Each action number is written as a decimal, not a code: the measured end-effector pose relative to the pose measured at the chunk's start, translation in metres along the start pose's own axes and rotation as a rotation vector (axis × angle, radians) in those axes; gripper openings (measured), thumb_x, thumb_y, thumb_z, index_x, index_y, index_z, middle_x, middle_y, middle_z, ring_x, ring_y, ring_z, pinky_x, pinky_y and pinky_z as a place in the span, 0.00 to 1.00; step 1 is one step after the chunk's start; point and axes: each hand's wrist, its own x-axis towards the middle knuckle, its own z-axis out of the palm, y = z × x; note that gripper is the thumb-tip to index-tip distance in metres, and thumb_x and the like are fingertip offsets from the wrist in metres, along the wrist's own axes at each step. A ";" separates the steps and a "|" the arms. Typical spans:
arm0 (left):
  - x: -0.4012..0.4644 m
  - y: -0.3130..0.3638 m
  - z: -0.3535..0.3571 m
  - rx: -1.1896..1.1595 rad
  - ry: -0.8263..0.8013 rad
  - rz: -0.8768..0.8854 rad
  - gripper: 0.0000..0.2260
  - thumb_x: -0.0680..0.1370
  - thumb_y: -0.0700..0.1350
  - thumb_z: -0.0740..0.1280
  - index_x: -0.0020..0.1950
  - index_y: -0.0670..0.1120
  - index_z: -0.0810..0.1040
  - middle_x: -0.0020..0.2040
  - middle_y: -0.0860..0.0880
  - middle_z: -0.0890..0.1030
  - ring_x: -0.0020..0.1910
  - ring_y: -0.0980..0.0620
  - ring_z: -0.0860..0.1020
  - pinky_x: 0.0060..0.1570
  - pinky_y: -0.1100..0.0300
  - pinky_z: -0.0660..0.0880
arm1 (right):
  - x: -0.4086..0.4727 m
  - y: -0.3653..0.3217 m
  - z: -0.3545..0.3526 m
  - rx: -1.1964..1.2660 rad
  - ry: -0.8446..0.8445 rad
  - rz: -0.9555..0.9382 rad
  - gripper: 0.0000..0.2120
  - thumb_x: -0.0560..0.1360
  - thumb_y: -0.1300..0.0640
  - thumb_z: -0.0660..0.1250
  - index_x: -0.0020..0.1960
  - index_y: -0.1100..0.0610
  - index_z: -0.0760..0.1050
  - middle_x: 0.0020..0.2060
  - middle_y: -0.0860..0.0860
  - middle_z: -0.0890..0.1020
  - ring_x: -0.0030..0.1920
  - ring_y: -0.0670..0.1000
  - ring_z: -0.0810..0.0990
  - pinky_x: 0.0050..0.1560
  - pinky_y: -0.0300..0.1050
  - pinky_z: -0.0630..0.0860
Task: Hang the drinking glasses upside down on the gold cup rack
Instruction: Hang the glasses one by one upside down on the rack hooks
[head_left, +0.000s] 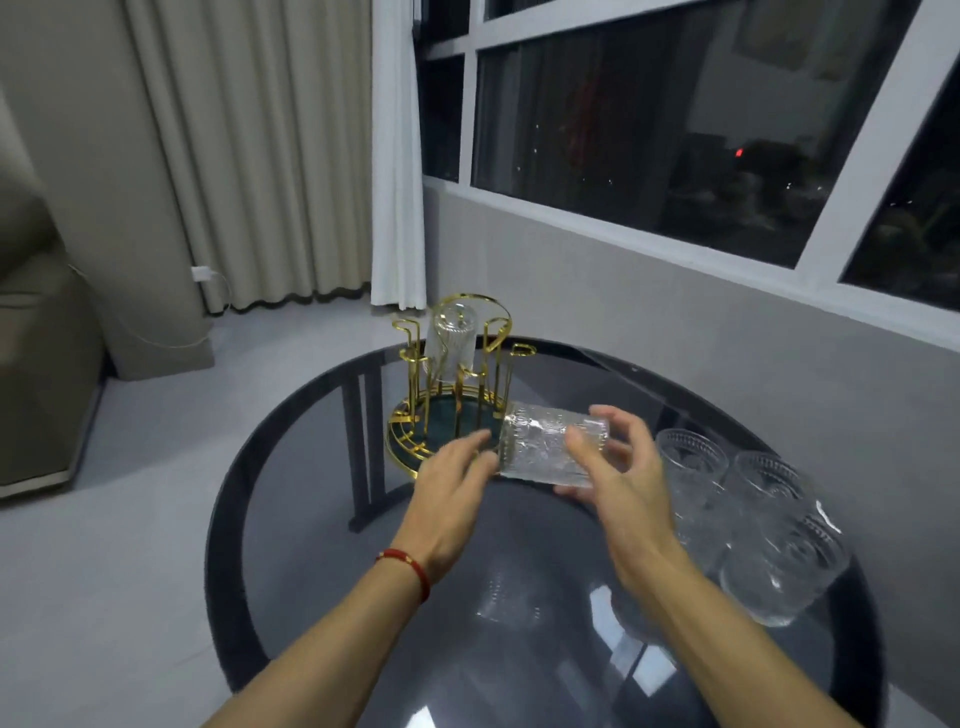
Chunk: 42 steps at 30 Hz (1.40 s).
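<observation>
The gold cup rack (415, 436) stands at the far left of the round dark glass table, on a dark green base. One clear glass (451, 340) hangs upside down on a rear peg. A second textured glass (540, 441) lies sideways in the air just in front of the rack. My right hand (618, 467) grips its base end. My left hand (457, 478) touches its open rim with its fingertips. Three more clear glasses (753, 525) stand upright at the table's right side.
The table (291, 467) has a dark rim and its legs show through the top. A grey wall and a window sill run close behind on the right. Curtains and a beige sofa stand to the left, across open floor.
</observation>
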 end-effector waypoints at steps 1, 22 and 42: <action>0.004 -0.012 0.002 0.172 0.014 0.022 0.26 0.79 0.62 0.54 0.76 0.55 0.69 0.78 0.49 0.67 0.76 0.51 0.61 0.77 0.49 0.56 | 0.009 -0.006 0.000 -0.100 0.023 -0.083 0.16 0.77 0.52 0.75 0.62 0.45 0.77 0.63 0.54 0.78 0.54 0.52 0.85 0.43 0.54 0.87; 0.014 -0.062 0.039 0.903 0.037 0.033 0.33 0.80 0.56 0.55 0.82 0.51 0.43 0.83 0.43 0.45 0.81 0.44 0.39 0.78 0.38 0.47 | 0.213 -0.069 0.066 -0.685 -0.251 -0.416 0.30 0.73 0.49 0.77 0.74 0.51 0.76 0.72 0.51 0.79 0.72 0.51 0.74 0.65 0.45 0.68; 0.019 -0.064 0.039 0.886 0.072 0.046 0.33 0.77 0.54 0.54 0.82 0.52 0.48 0.83 0.43 0.48 0.81 0.44 0.40 0.77 0.37 0.47 | 0.247 -0.040 0.101 -0.860 -0.743 -0.195 0.30 0.70 0.64 0.81 0.69 0.52 0.78 0.63 0.47 0.81 0.66 0.51 0.77 0.62 0.44 0.74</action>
